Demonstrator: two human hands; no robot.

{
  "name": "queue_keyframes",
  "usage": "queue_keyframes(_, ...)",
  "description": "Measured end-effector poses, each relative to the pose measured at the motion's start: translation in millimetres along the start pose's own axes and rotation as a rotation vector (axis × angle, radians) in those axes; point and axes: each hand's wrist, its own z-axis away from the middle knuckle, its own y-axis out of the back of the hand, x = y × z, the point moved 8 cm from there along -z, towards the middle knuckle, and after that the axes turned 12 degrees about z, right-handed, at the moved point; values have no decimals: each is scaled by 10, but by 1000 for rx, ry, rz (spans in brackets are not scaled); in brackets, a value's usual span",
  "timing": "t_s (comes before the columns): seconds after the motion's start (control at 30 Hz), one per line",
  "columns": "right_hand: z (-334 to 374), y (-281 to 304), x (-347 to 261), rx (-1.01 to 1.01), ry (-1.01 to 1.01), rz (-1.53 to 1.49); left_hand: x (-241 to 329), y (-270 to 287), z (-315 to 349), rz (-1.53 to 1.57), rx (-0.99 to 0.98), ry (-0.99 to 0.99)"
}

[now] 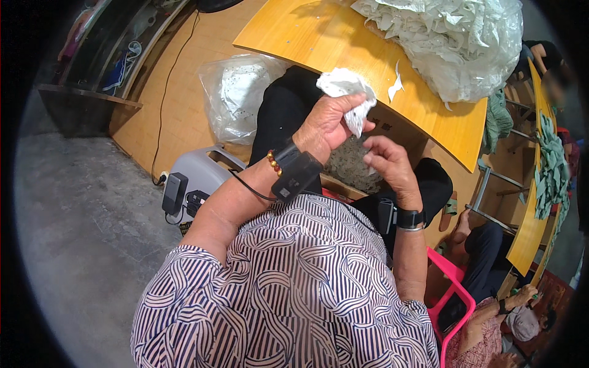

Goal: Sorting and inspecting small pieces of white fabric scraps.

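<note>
My left hand [329,122] is closed on a crumpled white cloth-like piece [346,83], held over my lap beside the near edge of the yellow table [343,37]. The piece spreads above the thumb, and its ribbed, pointed end hangs below the fingers. Just to the right, my right hand [392,161] is half curled with its fingertips apart, not touching the piece. Nothing shows plainly between those fingers. Below both hands, between my knees, stands a cardboard box [331,184] with greyish scraps [353,164] in it.
A large clear bag of white pieces [454,49] sits on the table, with a loose white scrap [397,83] beside it. Another clear bag [236,92] stands left of my legs, near a grey plastic case [202,175]. At right, a co-worker [491,325] sits by a table with green cloth [549,165].
</note>
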Motion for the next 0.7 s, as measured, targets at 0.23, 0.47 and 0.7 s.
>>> queue_keyframes(0.23, 32, 326, -329, 278, 3, -95, 53, -99, 211, -509, 33, -171)
queue_keyframes(0.47, -78, 9, -234, 128, 21, -696, -170, -14, 275, -409, 9, -21)
queue_keyframes(0.7, -44, -30, -155, 8, -45, -407, -115, 110, 243, -475, -17, 25)
